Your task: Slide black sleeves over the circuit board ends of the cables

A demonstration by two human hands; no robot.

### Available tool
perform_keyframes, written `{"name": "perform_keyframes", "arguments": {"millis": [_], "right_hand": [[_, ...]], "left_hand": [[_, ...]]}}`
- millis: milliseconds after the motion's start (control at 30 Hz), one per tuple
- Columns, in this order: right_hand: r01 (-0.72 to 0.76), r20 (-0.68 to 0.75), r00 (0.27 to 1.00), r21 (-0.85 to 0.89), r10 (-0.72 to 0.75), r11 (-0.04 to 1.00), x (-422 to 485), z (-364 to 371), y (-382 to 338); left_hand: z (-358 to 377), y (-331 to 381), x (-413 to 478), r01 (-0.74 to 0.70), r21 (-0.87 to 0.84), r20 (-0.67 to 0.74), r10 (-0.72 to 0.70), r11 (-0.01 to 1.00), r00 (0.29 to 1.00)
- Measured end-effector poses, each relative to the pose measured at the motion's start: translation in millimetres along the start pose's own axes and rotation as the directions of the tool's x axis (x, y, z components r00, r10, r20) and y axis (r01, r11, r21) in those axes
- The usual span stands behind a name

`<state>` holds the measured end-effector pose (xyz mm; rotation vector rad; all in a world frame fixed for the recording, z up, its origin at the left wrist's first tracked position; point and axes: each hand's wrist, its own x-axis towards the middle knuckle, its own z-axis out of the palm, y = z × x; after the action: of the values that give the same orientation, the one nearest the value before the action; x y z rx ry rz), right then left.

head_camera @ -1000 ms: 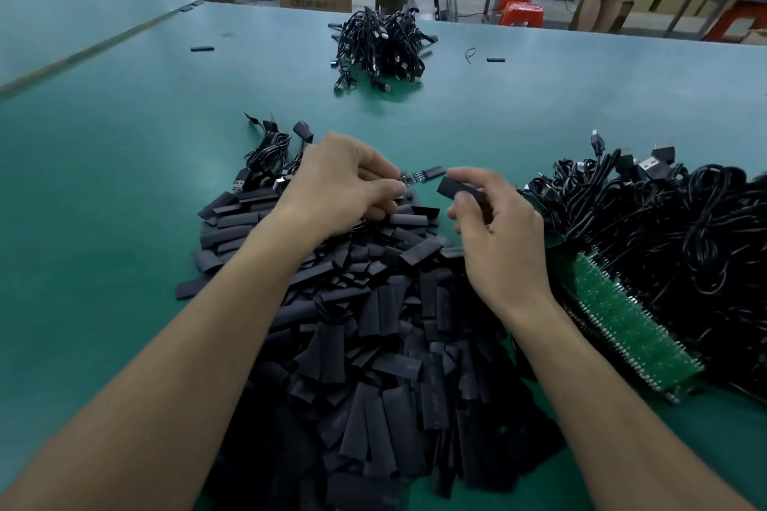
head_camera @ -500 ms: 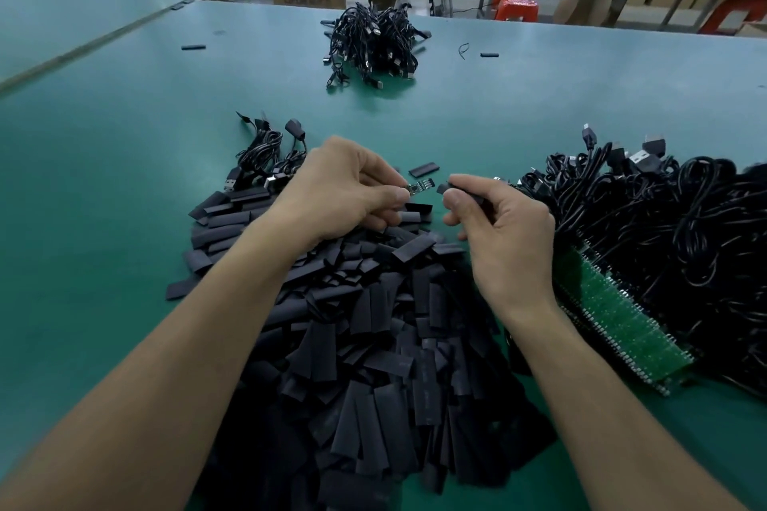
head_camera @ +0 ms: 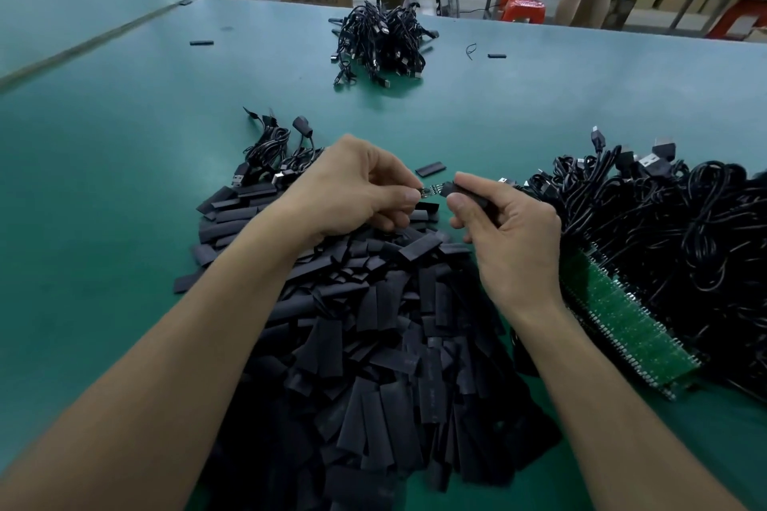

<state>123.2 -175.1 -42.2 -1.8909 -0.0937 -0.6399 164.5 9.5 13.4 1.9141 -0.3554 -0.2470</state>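
One small circuit board [head_camera: 431, 190], pinched by left hand [head_camera: 352, 191]; one flat matte black sleeve [head_camera: 456, 189], gripped by right hand [head_camera: 514, 236]; uncounted sleeve heap [head_camera: 373, 344], smooth green table [head_camera: 124, 178].

Two hands: left hand [head_camera: 352, 189], right hand [head_camera: 514, 236]. One sleeve [head_camera: 469, 195] pinched in the right, one small circuit board [head_camera: 429, 191] in the left. One heap of sleeves [head_camera: 373, 344], too many to count. Three stray sleeves apart: near sleeve [head_camera: 430, 169], far-left sleeve [head_camera: 201, 42], far-right sleeve [head_camera: 497, 55]. Three cable piles: far pile [head_camera: 379, 41], small pile [head_camera: 274, 153], big pile [head_camera: 685, 228]. One row of green boards [head_camera: 622, 319], number unclear.
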Motion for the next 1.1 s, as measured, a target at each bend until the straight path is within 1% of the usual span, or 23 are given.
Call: {"name": "perform_keyframes", "arguments": {"millis": [133,300,467,533,633,667,767,833,967,1100], "right_hand": [[0.010,0.093,0.996,0.071,-0.017,0.997,0.8,-1.8,1.7],[-0.019,0.245,0.969,0.146,-0.018,0.989,0.4,-3.4,-1.4],[-0.069,0.313,0.950,0.209,0.000,0.976,-0.6,-4.0,-2.9],[-0.084,0.304,0.953,0.241,0.007,0.967,-0.9,-3.6,-3.5],[-0.085,0.254,0.967,0.281,0.011,0.956,-0.9,-4.0,-4.8],[-0.084,0.242,0.970,0.283,0.014,0.955,-1.0,-4.1,-5.2],[-0.093,0.209,0.977,0.284,0.033,0.954,-1.6,-4.3,-7.2],[-0.103,0.195,0.980,0.291,0.046,0.951,-1.8,-4.5,-8.2],[-0.114,0.198,0.979,0.315,0.053,0.942,-1.8,-5.4,-9.3],[-0.120,0.199,0.978,0.327,0.056,0.937,-1.3,-6.5,-8.5]], "left_hand": [[-4.7,-0.3,0.6,-0.023,0.029,0.032,0.022,0.999,0.999],[-6.8,-1.3,1.0,-0.018,0.069,0.121,0.009,0.997,0.993],[-6.1,-1.3,-1.0,-0.031,0.016,0.153,0.028,0.999,0.988],[-5.4,-0.3,-1.6,-0.043,0.006,0.147,0.042,0.999,0.988],[-3.9,2.1,-1.8,-0.051,-0.049,0.129,0.057,0.997,0.990],[-3.6,2.5,-1.8,-0.057,-0.034,0.121,0.061,0.998,0.991],[-4.3,1.7,-1.5,-0.076,0.129,0.077,0.066,0.989,0.995],[-5.5,0.7,-0.6,-0.070,0.204,0.052,0.060,0.976,0.997],[-5.3,0.1,0.4,-0.094,0.240,0.063,0.082,0.966,0.995],[-3.4,0.0,0.8,-0.106,0.213,0.067,0.094,0.971,0.993]]}}
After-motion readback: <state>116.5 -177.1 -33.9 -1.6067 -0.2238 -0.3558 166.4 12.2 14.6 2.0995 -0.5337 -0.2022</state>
